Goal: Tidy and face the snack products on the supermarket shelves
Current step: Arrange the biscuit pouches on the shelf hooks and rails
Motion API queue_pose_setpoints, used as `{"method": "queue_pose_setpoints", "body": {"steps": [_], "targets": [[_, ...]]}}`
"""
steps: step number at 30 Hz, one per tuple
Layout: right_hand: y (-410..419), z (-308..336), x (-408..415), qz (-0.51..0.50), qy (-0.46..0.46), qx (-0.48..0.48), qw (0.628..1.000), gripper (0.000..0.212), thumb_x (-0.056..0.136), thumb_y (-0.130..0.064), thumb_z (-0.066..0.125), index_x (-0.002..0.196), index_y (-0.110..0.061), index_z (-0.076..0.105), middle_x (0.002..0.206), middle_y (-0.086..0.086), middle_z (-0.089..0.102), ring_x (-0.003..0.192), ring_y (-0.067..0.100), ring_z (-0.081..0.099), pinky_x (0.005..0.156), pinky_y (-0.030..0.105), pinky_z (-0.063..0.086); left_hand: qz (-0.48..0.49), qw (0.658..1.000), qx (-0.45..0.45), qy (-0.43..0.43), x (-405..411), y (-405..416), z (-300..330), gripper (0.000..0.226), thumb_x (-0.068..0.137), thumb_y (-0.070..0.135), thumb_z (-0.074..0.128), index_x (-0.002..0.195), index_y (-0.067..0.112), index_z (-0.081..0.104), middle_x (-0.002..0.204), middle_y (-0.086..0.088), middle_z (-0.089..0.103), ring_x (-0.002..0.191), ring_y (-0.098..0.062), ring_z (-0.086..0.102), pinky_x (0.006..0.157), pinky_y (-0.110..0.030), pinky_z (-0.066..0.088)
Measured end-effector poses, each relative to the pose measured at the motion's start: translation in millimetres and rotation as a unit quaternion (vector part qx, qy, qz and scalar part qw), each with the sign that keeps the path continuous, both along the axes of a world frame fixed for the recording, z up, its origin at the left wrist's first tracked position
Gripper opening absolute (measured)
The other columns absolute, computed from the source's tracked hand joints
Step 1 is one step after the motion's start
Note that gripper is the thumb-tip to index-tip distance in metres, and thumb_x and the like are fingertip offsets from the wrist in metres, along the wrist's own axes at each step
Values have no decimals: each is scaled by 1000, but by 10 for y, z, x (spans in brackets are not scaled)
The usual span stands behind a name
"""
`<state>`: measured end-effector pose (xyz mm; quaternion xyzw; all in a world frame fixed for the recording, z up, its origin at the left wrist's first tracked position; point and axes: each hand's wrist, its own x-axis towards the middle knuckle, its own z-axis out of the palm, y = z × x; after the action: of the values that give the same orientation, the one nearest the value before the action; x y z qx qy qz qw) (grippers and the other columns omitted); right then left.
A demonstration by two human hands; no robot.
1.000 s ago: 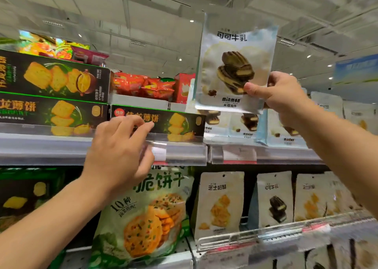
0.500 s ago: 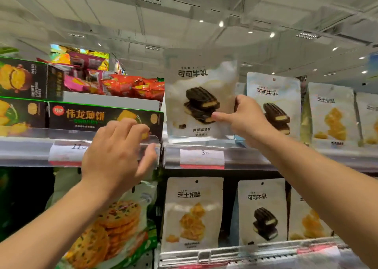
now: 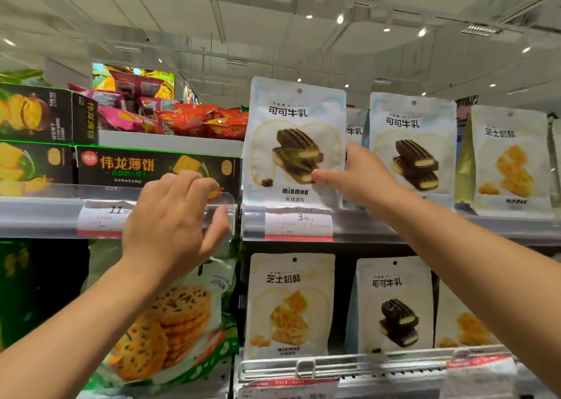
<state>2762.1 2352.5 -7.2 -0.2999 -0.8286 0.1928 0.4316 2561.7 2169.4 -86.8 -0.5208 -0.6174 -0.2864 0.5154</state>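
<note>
Fingers of the right hand (image 3: 359,183) were mostly lost behind the cocoa pouch (image 3: 296,143); only the thumb showed, pressed on its front, so the hand pinched the pouch by its right edge. The pouch stood upright on the upper shelf (image 3: 425,225), its foot just behind the 3.90 price tag (image 3: 299,221). A second ago it had been lifted well above the shelf; it had since come down into place. The left hand (image 3: 174,216) stayed loose, gripping nothing, fingers curled over the clear rail (image 3: 60,192) before the green biscuit box (image 3: 127,168), thumb apart. Another pouch behind the held one was largely hidden. On that upper shelf I counted three cocoa pouches and one clear cheese pouch (image 3: 513,162); further packs at the right were cut off.
</note>
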Motion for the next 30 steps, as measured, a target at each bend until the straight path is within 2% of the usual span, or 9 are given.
{"method": "queue_pose_setpoints", "body": {"steps": [4, 14, 17, 20, 22, 24, 27, 29, 30], "targets": [[-19, -28, 8, -27, -7, 9, 1000, 42, 79, -42, 75, 108, -18, 56, 102, 2, 67, 91, 22, 64, 80, 46, 55, 3, 1000, -4, -11, -5, 10, -19, 33, 90, 37, 43, 97, 8, 58, 78, -9, 57, 71, -29, 50, 68, -42, 34], [-61, -23, 8, -67, -26, 18, 997, 42, 82, -45, 70, 110, -19, 54, 104, 1, 66, 94, 21, 62, 85, 46, 53, -3, 1000, -2, -10, -2, 12, -10, 31, 89, 36, 45, 95, 8, 57, 75, -7, 51, 68, -27, 45, 64, -42, 35], [-99, -53, 38, -74, -31, 35, 996, 50, 81, -47, 70, 119, -18, 51, 110, 1, 64, 97, 20, 61, 85, 45, 53, -6, 1000, -2, -13, -8, 10, -6, 30, 89, 36, 45, 96, 9, 57, 75, -6, 51, 68, -26, 44, 65, -41, 34], [-158, -132, 129, -66, 19, 66, 995, 60, 85, -38, 70, 135, -16, 46, 123, 0, 64, 107, 16, 61, 94, 37, 50, -13, 1000, 1, -16, -12, 5, -28, 29, 90, 35, 45, 96, 9, 57, 75, -5, 51, 69, -24, 42, 67, -40, 32], [-217, -240, 224, -44, 53, 89, 994, 55, 89, -30, 66, 137, -15, 46, 130, 0, 60, 114, 11, 58, 100, 32, 47, -26, 999, 6, -21, 4, 7, -30, 30, 91, 35, 45, 96, 8, 57, 75, -6, 51, 69, -23, 41, 68, -39, 31], [-250, -421, 333, -39, 37, 151, 987, 41, 93, -26, 60, 132, -16, 52, 137, -1, 56, 121, 8, 51, 104, 31, 43, -46, 998, 26, -21, 9, 23, -43, 31, 91, 33, 46, 99, 6, 58, 81, -11, 57, 74, -26, 46, 72, -41, 33], [-220, -720, 479, -50, 12, 228, 972, 31, 97, -19, 54, 128, -15, 57, 145, 2, 47, 134, 12, 41, 111, 31, 32, -105, 991, 82, 19, 112, 31, -232, 34, 90, 24, 51, 116, 3, 55, 115, -22, 61, 107, -37, 55, 97, -52, 38], [-161, -881, 552, -50, -8, 264, 963, 35, 98, -15, 49, 132, -11, 54, 146, 6, 46, 138, 19, 37, 116, 42, 28, -198, 976, 73, 57, 363, 53, -531, 30, 88, 18, 55, 116, 6, 55, 119, -23, 61, 113, -37, 55, 101, -54, 37], [-130, -941, 573, -52, -23, 288, 956, 38, 97, -15, 46, 135, -8, 52, 145, 8, 46, 138, 22, 36, 115, 46, 28, -249, 966, 30, 67, 512, 75, -692, 27, 87, 15, 57, 112, 6, 57, 115, -21, 63, 110, -35, 57, 99, -49, 40]]}}
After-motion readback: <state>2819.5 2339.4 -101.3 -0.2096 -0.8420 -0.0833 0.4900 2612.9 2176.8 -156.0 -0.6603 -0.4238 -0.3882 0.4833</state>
